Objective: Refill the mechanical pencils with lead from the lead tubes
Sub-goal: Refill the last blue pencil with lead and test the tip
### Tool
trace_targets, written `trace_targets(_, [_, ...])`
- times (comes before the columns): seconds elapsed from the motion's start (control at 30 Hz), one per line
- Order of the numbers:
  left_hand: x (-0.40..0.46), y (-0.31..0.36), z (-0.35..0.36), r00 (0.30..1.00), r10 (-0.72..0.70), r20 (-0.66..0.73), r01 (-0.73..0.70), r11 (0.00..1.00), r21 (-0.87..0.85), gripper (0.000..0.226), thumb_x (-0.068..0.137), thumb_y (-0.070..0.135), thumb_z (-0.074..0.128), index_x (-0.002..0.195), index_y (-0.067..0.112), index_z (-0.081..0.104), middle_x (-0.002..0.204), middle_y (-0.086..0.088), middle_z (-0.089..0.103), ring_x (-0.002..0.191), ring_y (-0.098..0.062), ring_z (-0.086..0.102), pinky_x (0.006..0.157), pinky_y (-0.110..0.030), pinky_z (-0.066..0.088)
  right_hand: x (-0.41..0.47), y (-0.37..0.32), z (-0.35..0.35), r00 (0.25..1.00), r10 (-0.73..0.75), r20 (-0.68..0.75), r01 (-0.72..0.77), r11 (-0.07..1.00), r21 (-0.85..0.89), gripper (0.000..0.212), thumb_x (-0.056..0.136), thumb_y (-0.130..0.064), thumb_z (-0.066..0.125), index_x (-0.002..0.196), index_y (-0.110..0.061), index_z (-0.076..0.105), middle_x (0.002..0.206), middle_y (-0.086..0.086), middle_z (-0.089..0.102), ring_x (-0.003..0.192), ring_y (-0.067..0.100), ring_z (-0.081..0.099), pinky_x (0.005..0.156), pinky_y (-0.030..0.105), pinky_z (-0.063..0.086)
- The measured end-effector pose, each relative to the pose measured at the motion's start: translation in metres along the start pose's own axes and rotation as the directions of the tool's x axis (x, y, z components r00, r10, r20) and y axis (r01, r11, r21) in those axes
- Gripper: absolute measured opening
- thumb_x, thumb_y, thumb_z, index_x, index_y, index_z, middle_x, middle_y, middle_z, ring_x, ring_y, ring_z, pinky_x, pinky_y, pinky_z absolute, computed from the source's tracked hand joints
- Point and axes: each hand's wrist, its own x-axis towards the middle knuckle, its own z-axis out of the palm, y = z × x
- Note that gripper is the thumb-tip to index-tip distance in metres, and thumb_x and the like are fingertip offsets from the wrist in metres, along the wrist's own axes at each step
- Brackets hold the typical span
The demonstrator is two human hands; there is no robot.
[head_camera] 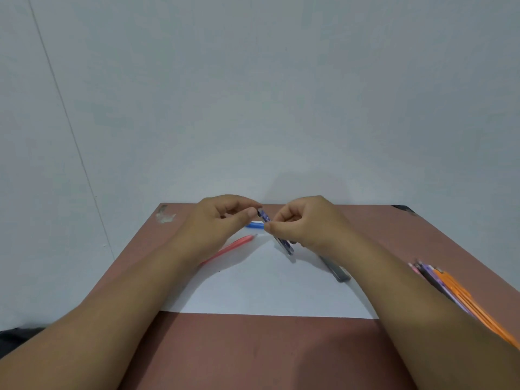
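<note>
1. Pale wall behind, and a reddish-brown tabletop (253, 350) with a white sheet of paper (267, 291) under your work.
2. Your left hand (222, 218) pinches the top end of a dark blue patterned lead tube (277, 233) between thumb and forefinger; your right hand (306, 223) grips the tube's middle, its fingers curled round it. The tube is held tilted above the paper, lower end towards you.
3. This looks like the cap-opening step. Hold the body steady with the right hand and let only the left fingertips work the cap; pull or twist gently, since a jerk could scatter thin leads.
4. Keep the open end over the paper, so any dropped lead shows against white.
5. Count near the hands: one held tube; one blue item (255, 225) just behind it, partly hidden; one pink mechanical pencil (230, 247) on the paper, under your left wrist; one grey tube (336, 270) by the right forearm.
6. Further right, a bundle of pencils (450, 291), orange and purple, lies on the tabletop; overlap stops an exact count.
</note>
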Motion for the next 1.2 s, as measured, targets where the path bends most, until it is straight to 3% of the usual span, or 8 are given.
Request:
trace_targets(0.1, [0.002, 0.006, 0.002, 1.0, -0.025, -0.008, 0.024, 0.99, -0.138, 0.014, 0.096, 0.02, 0.066, 0.101, 0.023, 0.079, 0.1, 0.008, 0.078, 0.094, -0.004, 0.07, 0.071, -0.012, 0.048, 0.001, 0.003, 0.001, 0.999, -0.04, -0.012, 0.041, 0.993, 0.113, 0.023, 0.075, -0.043, 0.084, 0.075, -0.023, 0.075, 0.072, -0.006, 0.075, 0.068, 0.011, 0.066, 0.075, 0.045, 0.059])
trace_targets(0.2, [0.003, 0.01, 0.004, 0.999, -0.04, -0.033, 0.033, 0.98, -0.197, 0.012, 0.094, 0.02, 0.068, 0.097, 0.023, 0.079, 0.097, 0.003, 0.078, 0.096, -0.016, 0.072, 0.071, -0.024, 0.048, 0.001, 0.004, 0.003, 0.997, -0.074, -0.016, 0.075, 0.98, 0.182, 0.019, 0.078, -0.035, 0.085, 0.08, -0.02, 0.076, 0.071, -0.005, 0.074, 0.063, 0.007, 0.064, 0.072, 0.039, 0.058])
trace_targets(0.33, [0.003, 0.015, 0.005, 0.996, -0.036, -0.079, 0.015, 0.969, -0.248, 0.011, 0.092, 0.018, 0.07, 0.098, 0.017, 0.079, 0.09, -0.002, 0.078, 0.082, -0.011, 0.07, 0.074, -0.029, 0.052, 0.001, 0.004, 0.004, 0.994, -0.107, -0.022, 0.109, 0.958, 0.265, 0.013, 0.08, -0.03, 0.085, 0.087, -0.02, 0.078, 0.071, -0.007, 0.073, 0.063, 0.005, 0.066, 0.071, 0.033, 0.056])
trace_targets(0.7, [0.003, 0.014, 0.007, 1.0, -0.024, -0.008, 0.022, 0.967, -0.253, 0.006, 0.095, 0.007, 0.065, 0.1, 0.009, 0.068, 0.092, -0.005, 0.077, 0.083, -0.013, 0.07, 0.071, -0.029, 0.052, 0.003, 0.01, 0.004, 0.985, -0.16, -0.062, 0.17, 0.964, 0.206, 0.011, 0.082, -0.026, 0.083, 0.09, -0.02, 0.08, 0.073, -0.007, 0.075, 0.065, 0.002, 0.066, 0.061, 0.018, 0.048])
trace_targets(0.83, [0.003, 0.014, 0.008, 0.998, -0.044, -0.044, 0.031, 0.965, -0.261, 0.006, 0.096, 0.004, 0.064, 0.097, 0.01, 0.063, 0.09, -0.008, 0.077, 0.084, -0.017, 0.072, 0.069, -0.031, 0.051, 0.002, 0.01, 0.005, 0.983, -0.168, -0.075, 0.179, 0.965, 0.193, 0.007, 0.085, -0.029, 0.08, 0.09, -0.024, 0.08, 0.072, -0.008, 0.072, 0.061, 0.005, 0.062, 0.061, 0.024, 0.051])
trace_targets(1.0, [0.005, 0.017, 0.011, 0.98, -0.144, -0.135, 0.1, 0.952, -0.291, 0.011, 0.094, 0.016, 0.069, 0.095, 0.006, 0.066, 0.088, -0.01, 0.077, 0.083, -0.022, 0.073, 0.069, -0.033, 0.054, 0.004, 0.009, 0.007, 0.959, -0.232, -0.161, 0.244, 0.968, 0.061, 0.015, 0.095, -0.026, 0.067, 0.103, -0.031, 0.078, 0.089, -0.013, 0.074, 0.083, 0.008, 0.068, 0.079, 0.039, 0.06])
trace_targets(1.13, [0.005, 0.021, 0.014, 0.946, -0.298, -0.124, 0.232, 0.895, -0.38, 0.018, 0.094, 0.023, 0.071, 0.092, 0.005, 0.07, 0.087, -0.01, 0.078, 0.082, -0.02, 0.073, 0.07, -0.032, 0.055, 0.008, 0.012, 0.012, 0.902, -0.377, -0.208, 0.335, 0.918, -0.213, 0.029, 0.102, -0.021, 0.056, 0.127, -0.03, 0.069, 0.116, -0.01, 0.072, 0.105, 0.012, 0.064, 0.093, 0.036, 0.054])
trace_targets(1.2, [0.004, 0.022, 0.015, 0.931, -0.356, -0.076, 0.286, 0.844, -0.454, 0.017, 0.094, 0.022, 0.07, 0.092, 0.005, 0.071, 0.091, -0.012, 0.078, 0.082, -0.021, 0.073, 0.072, -0.031, 0.057, 0.01, 0.015, 0.014, 0.853, -0.467, -0.235, 0.379, 0.862, -0.337, 0.03, 0.102, -0.017, 0.055, 0.127, -0.027, 0.069, 0.115, -0.006, 0.071, 0.106, 0.019, 0.062, 0.093, 0.039, 0.052])
